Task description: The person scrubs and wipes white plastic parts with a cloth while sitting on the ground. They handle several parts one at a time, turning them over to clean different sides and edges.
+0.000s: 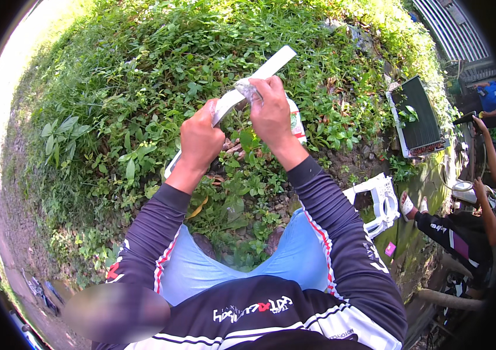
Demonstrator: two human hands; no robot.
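Note:
A long, curved white plastic strip (pixel 278 62) slants up and to the right in front of me, over the green plants. My left hand (pixel 201 134) is closed around its lower part. My right hand (pixel 271 111) presses a crumpled greyish-white wad (pixel 246 89), perhaps a wet cloth, against the strip's middle; its exact kind is unclear. Behind my right wrist shows part of a white item with green and red print (pixel 296 123), mostly hidden. A thin white edge (pixel 172 163) peeks out beside my left wrist.
Low leafy plants (pixel 125 93) cover the ground ahead. To the right lie a white plastic frame with a round opening (pixel 379 204), a dark finned coil panel (pixel 417 116) and a small pink object (pixel 390 249). Another person (pixel 463 233) works at the far right, holding something dark.

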